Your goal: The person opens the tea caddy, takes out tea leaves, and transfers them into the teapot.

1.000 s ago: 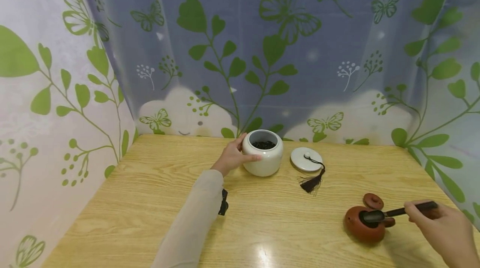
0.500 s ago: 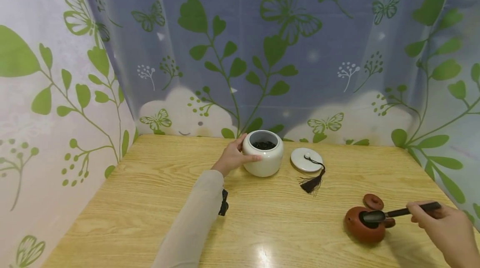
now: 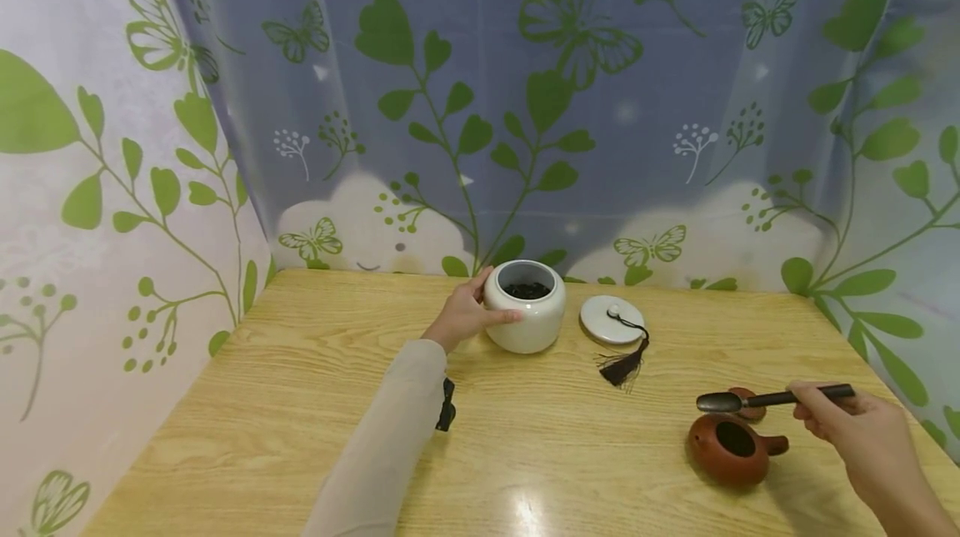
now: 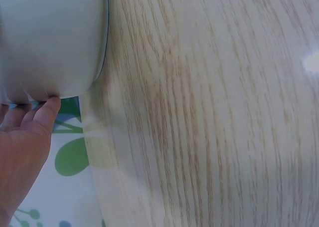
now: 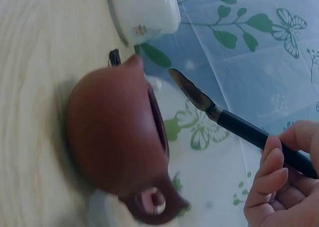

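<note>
My left hand (image 3: 467, 315) grips the side of a white jar (image 3: 527, 327) with dark leaves inside; in the left wrist view the fingers (image 4: 47, 112) touch the jar (image 4: 50, 42). With thumb and fingers my right hand (image 3: 862, 429) holds the black handle of a small scoop (image 3: 720, 403), whose bowl hovers above the far rim of an uncovered red-brown teapot (image 3: 727, 455). The right wrist view shows the scoop (image 5: 192, 91) clear of the teapot (image 5: 117, 132), and the hand (image 5: 289, 182) around its handle. Whether the bowl holds anything I cannot tell.
A white lid (image 3: 611, 320) with a dark tassel (image 3: 622, 368) lies right of the jar on the wooden table (image 3: 300, 404). Behind the teapot lies its small red lid (image 3: 752, 414), partly hidden by the scoop. A patterned curtain (image 3: 480, 103) hangs along the table's back edge.
The scoop has risen out of the teapot's opening and moved slightly left and away from me, with my right hand. My left hand and the jar have stayed in place.
</note>
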Available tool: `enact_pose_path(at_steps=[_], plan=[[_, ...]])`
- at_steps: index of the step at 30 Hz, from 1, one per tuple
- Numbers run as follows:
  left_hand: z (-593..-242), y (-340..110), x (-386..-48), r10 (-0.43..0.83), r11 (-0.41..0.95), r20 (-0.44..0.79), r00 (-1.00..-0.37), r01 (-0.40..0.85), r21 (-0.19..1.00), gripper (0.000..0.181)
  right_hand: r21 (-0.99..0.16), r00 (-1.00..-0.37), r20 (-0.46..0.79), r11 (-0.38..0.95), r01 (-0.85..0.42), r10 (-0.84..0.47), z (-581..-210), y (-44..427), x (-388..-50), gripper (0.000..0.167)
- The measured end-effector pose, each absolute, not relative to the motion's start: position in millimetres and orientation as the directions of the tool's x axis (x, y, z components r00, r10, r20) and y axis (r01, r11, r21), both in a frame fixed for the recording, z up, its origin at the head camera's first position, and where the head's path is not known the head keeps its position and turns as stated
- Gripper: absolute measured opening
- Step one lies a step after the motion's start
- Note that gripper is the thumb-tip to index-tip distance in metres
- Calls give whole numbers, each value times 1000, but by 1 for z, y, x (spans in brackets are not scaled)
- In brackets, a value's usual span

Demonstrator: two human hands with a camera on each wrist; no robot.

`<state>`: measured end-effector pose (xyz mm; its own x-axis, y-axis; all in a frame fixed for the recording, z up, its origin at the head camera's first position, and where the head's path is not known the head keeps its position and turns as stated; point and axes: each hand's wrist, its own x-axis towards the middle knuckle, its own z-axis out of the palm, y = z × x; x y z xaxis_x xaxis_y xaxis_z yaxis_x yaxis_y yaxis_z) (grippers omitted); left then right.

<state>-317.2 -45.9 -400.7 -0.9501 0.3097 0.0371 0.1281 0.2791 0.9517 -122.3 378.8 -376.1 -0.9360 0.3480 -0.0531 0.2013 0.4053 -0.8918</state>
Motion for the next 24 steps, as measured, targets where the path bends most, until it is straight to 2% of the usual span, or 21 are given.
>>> enact_pose_path(at_steps=[7, 12, 17, 20, 24], plan=[[-404, -45, -321, 310, 257, 51, -949, 136, 957, 103, -976, -964, -53, 189, 105, 262, -368, 357, -138, 25], [-396, -46, -315, 329, 243, 45, -943, 131, 961, 103, -973, -973, -4, 223, 57, 232, -364, 339, -148, 29], [-378, -48, -303, 347, 247, 24, -937, 116, 962, 100, -995, -982, -19, 92, 37, 187, -359, 322, -157, 29], [-373, -49, -298, 348, 241, 25, -937, 115, 964, 98, -990, -981, -31, 129, 57, 192, -355, 311, -163, 30], [-372, -49, -295, 341, 235, 26, -940, 112, 966, 98, -976, -977, 38, 217, 9, 211, -351, 296, -172, 29]])
